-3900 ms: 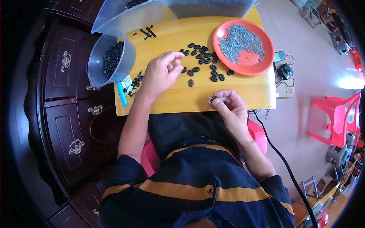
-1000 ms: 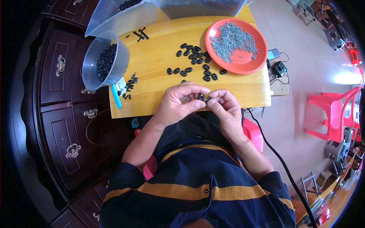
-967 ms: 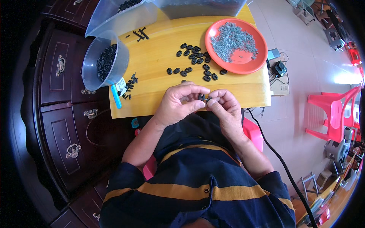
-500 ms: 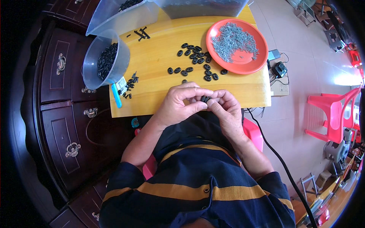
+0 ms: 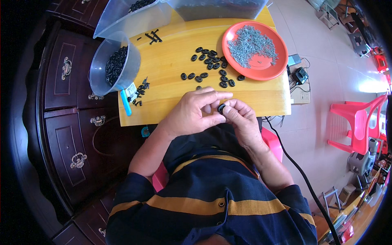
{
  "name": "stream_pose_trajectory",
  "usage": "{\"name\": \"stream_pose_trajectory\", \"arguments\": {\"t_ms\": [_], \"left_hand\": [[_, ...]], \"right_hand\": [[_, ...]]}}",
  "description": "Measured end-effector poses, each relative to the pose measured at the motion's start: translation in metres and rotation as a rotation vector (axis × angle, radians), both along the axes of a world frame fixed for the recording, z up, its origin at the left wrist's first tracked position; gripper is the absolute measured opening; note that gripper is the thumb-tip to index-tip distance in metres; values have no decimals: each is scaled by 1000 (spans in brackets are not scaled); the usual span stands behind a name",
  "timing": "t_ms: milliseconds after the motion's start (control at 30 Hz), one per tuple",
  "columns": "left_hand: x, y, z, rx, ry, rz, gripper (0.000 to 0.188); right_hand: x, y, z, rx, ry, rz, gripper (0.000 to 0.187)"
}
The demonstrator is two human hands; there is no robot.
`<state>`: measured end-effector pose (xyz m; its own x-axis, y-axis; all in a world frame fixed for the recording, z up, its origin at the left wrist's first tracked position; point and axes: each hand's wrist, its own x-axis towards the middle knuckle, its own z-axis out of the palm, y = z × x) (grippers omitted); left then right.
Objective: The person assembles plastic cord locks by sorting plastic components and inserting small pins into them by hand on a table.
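Note:
Near the table's front edge, my right hand (image 5: 241, 117) pinches a small black oval piece (image 5: 221, 108) between thumb and fingers. My left hand (image 5: 197, 109) is beside it, index finger stretched past the piece and thumb below, the two spread apart with nothing seen between them. Beyond my hands, several black oval pieces with two holes (image 5: 213, 60) lie scattered on the yellow table (image 5: 167, 96). At the far right, a red plate (image 5: 261, 73) carries a heap of small silver screws (image 5: 252, 45).
At the left stands a clear tub (image 5: 135, 65) of black parts, with a blue-handled tool (image 5: 125, 103) and small black bits (image 5: 141, 92) by it. Clear bins (image 5: 134, 20) line the back. Dark drawers (image 5: 65, 77) flank the left; a pink chair (image 5: 355, 122) stands right.
My left thumb and index finger have parted from the black oval piece. The piece now stays in my right hand, turned to another angle.

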<state>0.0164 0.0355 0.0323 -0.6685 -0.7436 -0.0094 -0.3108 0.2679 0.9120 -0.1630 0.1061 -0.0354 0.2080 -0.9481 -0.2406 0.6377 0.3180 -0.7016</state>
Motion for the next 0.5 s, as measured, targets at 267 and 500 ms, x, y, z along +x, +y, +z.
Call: {"name": "stream_pose_trajectory", "arguments": {"t_ms": [267,500], "left_hand": [[-21,10,-19,-646,-161,189,42],[-20,10,-19,-673,-155,173,35]], "right_hand": [[-3,-2,-2,102,-105,-85,10],[-2,-2,1,132,-154,-113,10]]}}
